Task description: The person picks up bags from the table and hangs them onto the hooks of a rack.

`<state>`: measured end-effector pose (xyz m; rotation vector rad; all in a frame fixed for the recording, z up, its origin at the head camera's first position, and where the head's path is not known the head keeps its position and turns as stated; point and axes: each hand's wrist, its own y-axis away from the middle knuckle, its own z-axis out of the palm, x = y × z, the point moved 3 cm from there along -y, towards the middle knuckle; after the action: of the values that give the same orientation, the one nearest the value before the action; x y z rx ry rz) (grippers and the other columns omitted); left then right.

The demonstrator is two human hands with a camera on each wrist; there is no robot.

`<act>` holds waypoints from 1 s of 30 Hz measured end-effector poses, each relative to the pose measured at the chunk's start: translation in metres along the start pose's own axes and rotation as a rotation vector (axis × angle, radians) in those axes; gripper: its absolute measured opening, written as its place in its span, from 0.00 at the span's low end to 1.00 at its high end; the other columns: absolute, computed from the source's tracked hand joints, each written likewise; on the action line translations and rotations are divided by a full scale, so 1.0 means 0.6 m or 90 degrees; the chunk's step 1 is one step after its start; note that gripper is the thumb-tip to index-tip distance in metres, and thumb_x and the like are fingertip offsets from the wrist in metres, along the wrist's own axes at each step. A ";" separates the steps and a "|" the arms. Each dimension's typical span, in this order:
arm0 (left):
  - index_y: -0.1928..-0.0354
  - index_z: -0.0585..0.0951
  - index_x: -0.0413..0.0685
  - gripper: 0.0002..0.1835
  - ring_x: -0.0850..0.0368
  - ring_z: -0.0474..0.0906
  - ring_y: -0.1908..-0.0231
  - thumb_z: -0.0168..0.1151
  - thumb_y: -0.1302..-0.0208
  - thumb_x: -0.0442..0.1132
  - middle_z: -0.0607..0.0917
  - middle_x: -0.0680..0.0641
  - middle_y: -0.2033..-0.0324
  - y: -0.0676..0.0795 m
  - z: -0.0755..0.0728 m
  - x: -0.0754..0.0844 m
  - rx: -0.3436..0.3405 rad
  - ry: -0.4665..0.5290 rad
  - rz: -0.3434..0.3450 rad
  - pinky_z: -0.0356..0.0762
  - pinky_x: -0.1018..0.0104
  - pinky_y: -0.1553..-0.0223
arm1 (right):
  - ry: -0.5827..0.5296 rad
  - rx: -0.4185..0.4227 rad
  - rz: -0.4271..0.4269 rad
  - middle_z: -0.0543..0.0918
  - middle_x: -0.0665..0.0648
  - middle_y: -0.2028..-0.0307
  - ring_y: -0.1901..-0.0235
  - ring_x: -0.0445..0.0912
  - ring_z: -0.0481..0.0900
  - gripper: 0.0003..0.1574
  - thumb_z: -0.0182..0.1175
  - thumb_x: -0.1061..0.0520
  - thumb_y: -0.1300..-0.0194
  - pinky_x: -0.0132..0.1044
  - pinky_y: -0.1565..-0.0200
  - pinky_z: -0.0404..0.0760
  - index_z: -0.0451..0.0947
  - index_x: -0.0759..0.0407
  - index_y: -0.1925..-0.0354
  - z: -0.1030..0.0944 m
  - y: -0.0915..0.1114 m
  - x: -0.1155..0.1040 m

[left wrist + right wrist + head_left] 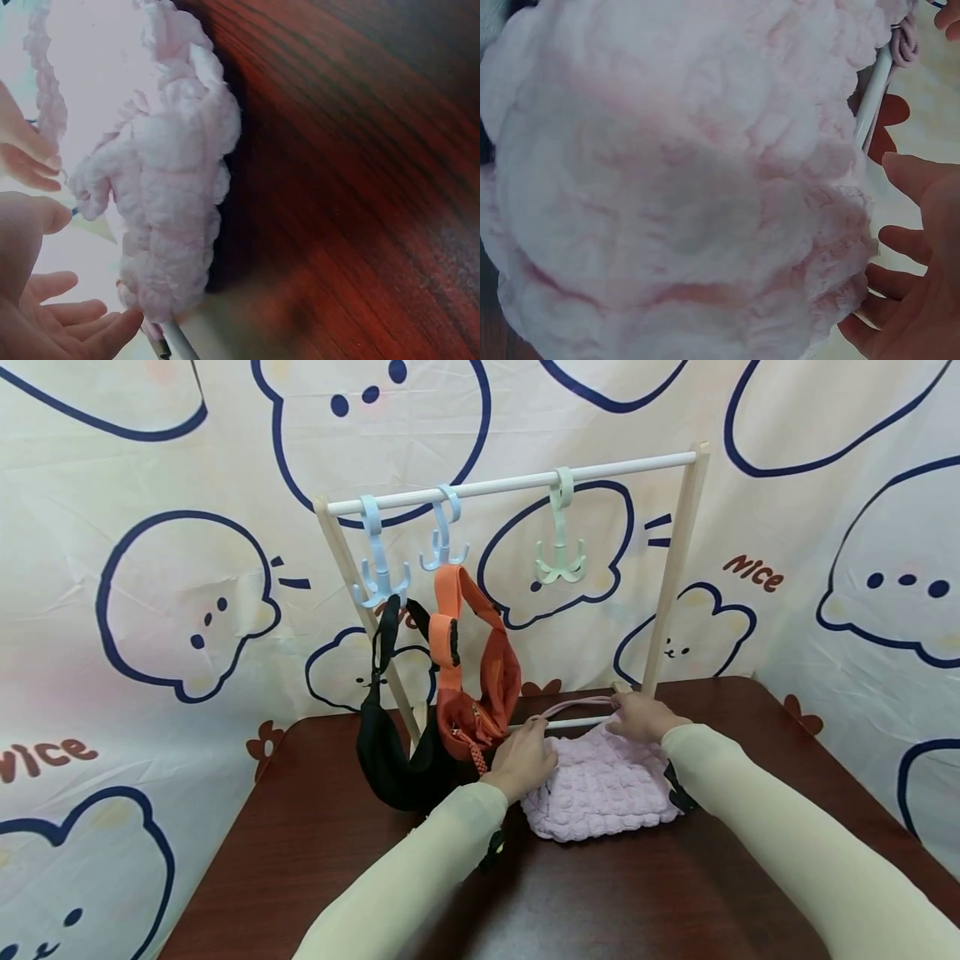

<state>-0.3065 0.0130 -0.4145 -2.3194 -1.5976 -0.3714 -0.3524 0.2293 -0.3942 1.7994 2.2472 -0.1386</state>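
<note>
A puffy pink quilted bag (603, 781) rests on the table, with its thin pink strap (573, 702) lying behind it by the rack's lower bar. My left hand (522, 757) is at the bag's upper left corner; in the left wrist view its fingers are spread, fingertips right at the bag's edge. At the opposite upper corner is my right hand (647, 717). The right wrist view shows that hand's fingers (900, 244) loosely extended beside the puffy fabric. Neither hand curls round the bag.
Behind the bag stands a rack with a white top bar (510, 485). Two blue hooks (378, 560) and a green hook (560, 531) hang there. A black bag (401, 768) and an orange bag (476, 693) hang at the left. A printed cloth (195, 610) surrounds the brown table (585, 902).
</note>
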 end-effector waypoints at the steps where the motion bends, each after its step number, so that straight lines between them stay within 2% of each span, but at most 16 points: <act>1: 0.25 0.65 0.48 0.31 0.47 0.79 0.38 0.56 0.27 0.45 0.72 0.45 0.29 -0.001 0.002 -0.002 -0.003 0.000 -0.003 0.80 0.52 0.44 | 0.003 -0.003 0.009 0.79 0.71 0.40 0.42 0.64 0.78 0.38 0.61 0.49 0.30 0.63 0.41 0.74 0.67 0.72 0.33 -0.001 0.001 0.000; 6: 0.24 0.63 0.47 0.33 0.46 0.76 0.34 0.56 0.27 0.45 0.70 0.43 0.27 -0.002 0.006 -0.007 -0.012 0.007 -0.002 0.78 0.51 0.41 | 0.014 0.000 0.030 0.75 0.70 0.36 0.37 0.64 0.73 0.39 0.61 0.47 0.30 0.61 0.46 0.69 0.67 0.68 0.31 -0.006 0.006 0.003; 13: 0.24 0.63 0.46 0.32 0.45 0.74 0.33 0.55 0.26 0.45 0.68 0.41 0.26 -0.001 0.008 -0.010 -0.022 -0.005 0.010 0.78 0.49 0.41 | -0.007 -0.020 0.041 0.80 0.66 0.48 0.44 0.62 0.76 0.42 0.59 0.47 0.29 0.55 0.51 0.68 0.61 0.69 0.28 -0.012 0.010 0.009; 16: 0.24 0.64 0.47 0.31 0.44 0.75 0.34 0.54 0.26 0.45 0.70 0.41 0.28 -0.006 0.009 -0.012 -0.013 -0.019 0.012 0.78 0.50 0.40 | -0.001 -0.038 0.044 0.82 0.66 0.49 0.46 0.61 0.78 0.39 0.58 0.47 0.27 0.56 0.50 0.68 0.63 0.69 0.30 -0.011 0.010 0.012; 21: 0.25 0.66 0.50 0.30 0.44 0.75 0.35 0.55 0.26 0.46 0.73 0.42 0.31 -0.014 0.012 -0.017 -0.009 -0.035 -0.012 0.76 0.50 0.38 | 0.002 -0.047 0.036 0.83 0.67 0.47 0.48 0.60 0.80 0.30 0.57 0.49 0.27 0.60 0.48 0.70 0.70 0.69 0.37 -0.008 0.010 0.013; 24: 0.28 0.68 0.50 0.28 0.45 0.77 0.37 0.56 0.27 0.47 0.76 0.42 0.35 -0.018 0.013 -0.019 -0.007 -0.047 -0.024 0.77 0.51 0.39 | -0.001 -0.052 0.029 0.84 0.65 0.52 0.52 0.58 0.80 0.23 0.58 0.52 0.27 0.61 0.49 0.72 0.74 0.67 0.44 -0.004 0.009 0.014; 30: 0.35 0.72 0.50 0.24 0.48 0.82 0.48 0.60 0.28 0.49 0.82 0.43 0.45 -0.023 0.013 -0.024 0.001 -0.083 -0.037 0.82 0.53 0.49 | -0.017 -0.066 0.013 0.84 0.67 0.51 0.56 0.55 0.79 0.22 0.57 0.58 0.28 0.53 0.51 0.78 0.75 0.70 0.41 0.006 0.007 0.021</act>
<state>-0.3243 0.0084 -0.4261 -2.3441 -1.7280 -0.2359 -0.3505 0.2413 -0.4009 1.7558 2.1749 -0.0417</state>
